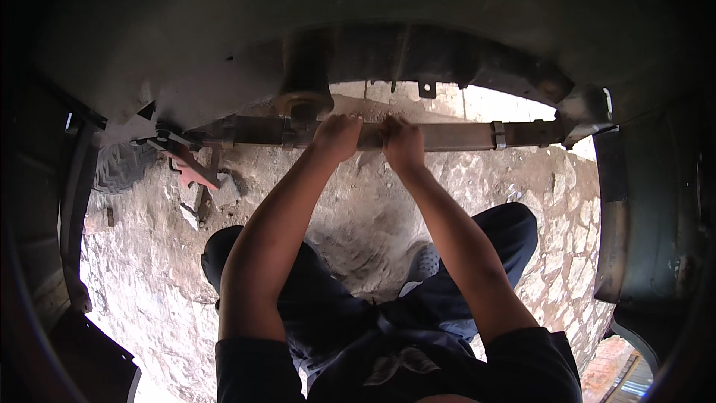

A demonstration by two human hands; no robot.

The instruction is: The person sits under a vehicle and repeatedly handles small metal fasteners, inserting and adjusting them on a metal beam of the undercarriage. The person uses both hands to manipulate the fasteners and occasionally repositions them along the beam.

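A long leaf spring [459,136] runs across the view under the vehicle body, brown and dusty along its middle. My left hand [339,136] is closed at its upper edge, just right of a dark rounded bump stop [303,97] that hangs from above. Close beside it, my right hand [403,143] is also closed on the spring, with a narrow gap between the two fists. The fingertips curl over the far side and are hidden, so anything small in them does not show. A metal clip [499,135] wraps the spring to the right.
Dark body panels [649,216] rise on both sides, and the curved underbody [447,7] spans overhead. To the left stand a red metal support [195,170], broken stones [227,191] and a dark treaded tyre [119,167]. Rough stone ground [164,254] lies below my bent legs.
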